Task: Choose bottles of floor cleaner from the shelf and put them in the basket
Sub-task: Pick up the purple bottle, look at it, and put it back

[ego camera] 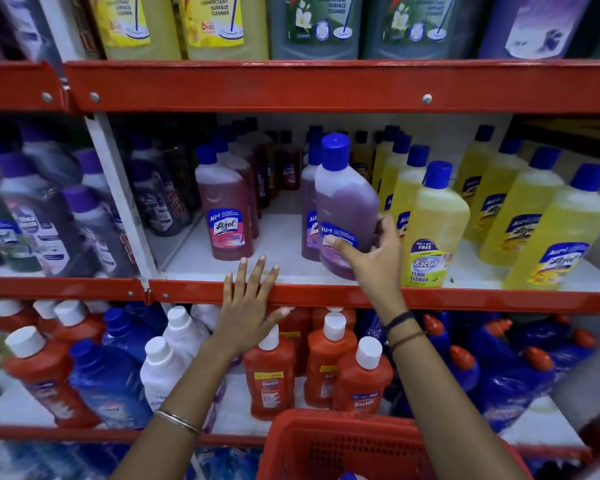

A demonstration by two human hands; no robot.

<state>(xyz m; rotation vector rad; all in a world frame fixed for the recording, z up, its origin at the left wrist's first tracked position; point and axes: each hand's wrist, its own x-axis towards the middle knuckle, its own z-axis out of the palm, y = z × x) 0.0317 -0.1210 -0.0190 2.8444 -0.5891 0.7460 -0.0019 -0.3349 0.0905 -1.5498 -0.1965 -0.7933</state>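
Basket (326, 441) directly below; my right hand (378, 261) clasps the tilted purple bottle (347, 202); left hand (248, 306) splayed, empty.

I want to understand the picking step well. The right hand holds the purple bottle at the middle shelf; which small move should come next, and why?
Probably draw the purple bottle out over the red shelf edge and lower it toward the red basket. The right hand already grips it, it is tilted at the shelf front, and the basket waits below. The left hand only rests on the edge.
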